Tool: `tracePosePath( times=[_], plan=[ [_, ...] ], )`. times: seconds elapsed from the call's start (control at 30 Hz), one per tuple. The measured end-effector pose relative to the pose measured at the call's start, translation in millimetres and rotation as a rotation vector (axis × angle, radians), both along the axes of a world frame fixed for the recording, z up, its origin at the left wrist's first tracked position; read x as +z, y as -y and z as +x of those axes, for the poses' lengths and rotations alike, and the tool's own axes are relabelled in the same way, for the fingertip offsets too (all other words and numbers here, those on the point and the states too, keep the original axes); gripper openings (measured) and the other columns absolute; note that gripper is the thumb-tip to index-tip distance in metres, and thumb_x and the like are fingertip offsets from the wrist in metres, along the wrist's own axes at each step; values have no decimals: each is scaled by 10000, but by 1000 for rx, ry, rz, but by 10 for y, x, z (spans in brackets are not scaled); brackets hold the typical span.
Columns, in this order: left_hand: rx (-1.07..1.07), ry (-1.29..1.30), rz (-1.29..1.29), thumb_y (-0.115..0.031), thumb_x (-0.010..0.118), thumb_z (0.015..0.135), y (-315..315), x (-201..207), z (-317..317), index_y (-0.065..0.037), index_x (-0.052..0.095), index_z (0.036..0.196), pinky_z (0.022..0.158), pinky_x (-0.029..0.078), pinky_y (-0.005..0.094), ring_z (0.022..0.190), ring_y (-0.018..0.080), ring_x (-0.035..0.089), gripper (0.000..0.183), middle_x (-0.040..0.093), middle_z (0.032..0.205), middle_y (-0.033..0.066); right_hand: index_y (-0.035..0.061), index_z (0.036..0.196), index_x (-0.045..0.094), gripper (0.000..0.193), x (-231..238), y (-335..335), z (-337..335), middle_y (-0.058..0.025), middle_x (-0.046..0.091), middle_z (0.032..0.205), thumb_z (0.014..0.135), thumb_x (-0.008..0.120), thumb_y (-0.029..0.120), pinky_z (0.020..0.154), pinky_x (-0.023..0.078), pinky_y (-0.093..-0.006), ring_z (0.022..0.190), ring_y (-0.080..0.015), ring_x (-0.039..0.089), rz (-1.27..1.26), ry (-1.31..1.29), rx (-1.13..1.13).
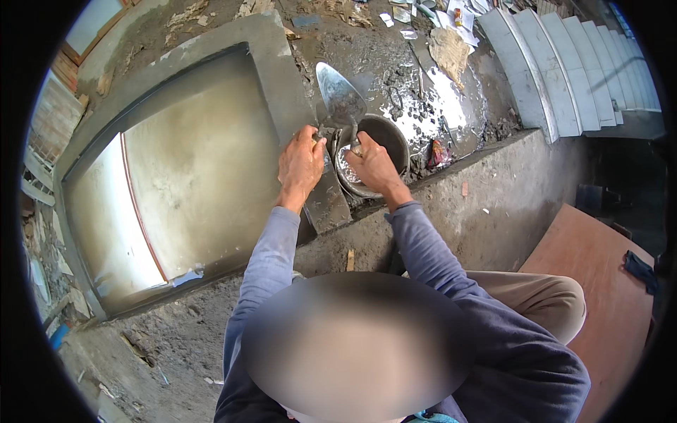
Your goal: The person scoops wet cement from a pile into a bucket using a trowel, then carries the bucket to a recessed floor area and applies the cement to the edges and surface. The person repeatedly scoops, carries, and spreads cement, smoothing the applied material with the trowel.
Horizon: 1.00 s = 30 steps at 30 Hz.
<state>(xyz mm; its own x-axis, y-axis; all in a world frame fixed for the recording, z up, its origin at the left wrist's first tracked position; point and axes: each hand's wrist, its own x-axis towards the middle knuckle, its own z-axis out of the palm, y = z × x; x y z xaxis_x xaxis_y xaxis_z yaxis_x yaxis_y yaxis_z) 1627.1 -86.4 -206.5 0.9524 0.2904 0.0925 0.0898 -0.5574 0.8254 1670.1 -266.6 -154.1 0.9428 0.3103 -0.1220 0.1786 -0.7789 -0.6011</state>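
A pointed trowel point(341, 94) is raised over the near edge of a wet floor, its metal blade smeared with grey mortar. My right hand point(376, 165) is closed around the trowel's handle, above a dark round bucket point(399, 141) with shiny liquid inside. Close by on the left, my left hand point(302, 166) is curled, its fingertips near the trowel's neck; what it grips is mostly hidden. Below that hand runs the grey cement rim point(271, 70) of a rectangular basin. Cloudy, reflecting water point(204, 162) fills the basin.
White stairs point(550, 70) rise at the far right. Wet ground with puddles point(448, 99), rubble and paper scraps lies behind the bucket. A concrete ledge point(486, 190) runs along the right, above a brown board point(599, 282) with a dark cloth point(640, 271) on it.
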Motion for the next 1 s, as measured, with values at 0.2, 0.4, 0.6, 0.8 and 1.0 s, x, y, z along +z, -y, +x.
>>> tracePosePath(
  times=[0.2, 0.4, 0.6, 0.8, 1.0],
  plan=[
    [74, -60, -102, -230, 711, 999, 20, 135, 21, -37, 616, 1194, 810, 538, 533, 967, 458, 700, 290, 734, 1068, 219, -12, 1085, 542, 321, -78, -140, -195, -365, 691, 966, 983, 698, 249, 799, 532, -562, 977, -563, 672, 140, -135, -210],
    [170, -74, -134, -250, 692, 1020, -30, 83, -142, -24, 614, 1197, 827, 537, 520, 970, 459, 696, 297, 725, 1069, 235, -21, 1117, 530, 401, 50, -292, -219, -355, 693, 951, 1026, 679, 340, 801, 526, -574, 947, -567, 673, 108, -271, -141],
    [662, -199, -304, -290, 621, 1072, -525, -564, -673, 15, 588, 1215, 827, 538, 462, 910, 340, 703, 339, 716, 1014, 190, -28, 1191, 572, 485, -254, -890, -530, -322, 718, 1003, 1057, 609, 437, 848, 549, -526, 972, -499, 701, 145, -286, 46],
    [847, -450, -625, -340, 581, 1093, -979, -1252, -1020, -11, 617, 1203, 772, 563, 407, 963, 207, 672, 349, 694, 1072, 144, -88, 1349, 569, 677, -1257, -1689, -825, -335, 697, 1207, 1041, 605, 513, 959, 543, -451, 1149, -426, 701, 180, -543, 95],
    [695, -455, -945, -385, 732, 1006, -1181, -1527, -1172, 18, 585, 1318, 816, 590, 450, 1050, 312, 685, 530, 667, 1230, 180, -104, 1454, 519, 846, -1710, -1756, -819, -333, 656, 1354, 998, 599, 604, 1070, 501, -421, 1251, -393, 672, 97, -725, 29]
  ],
)
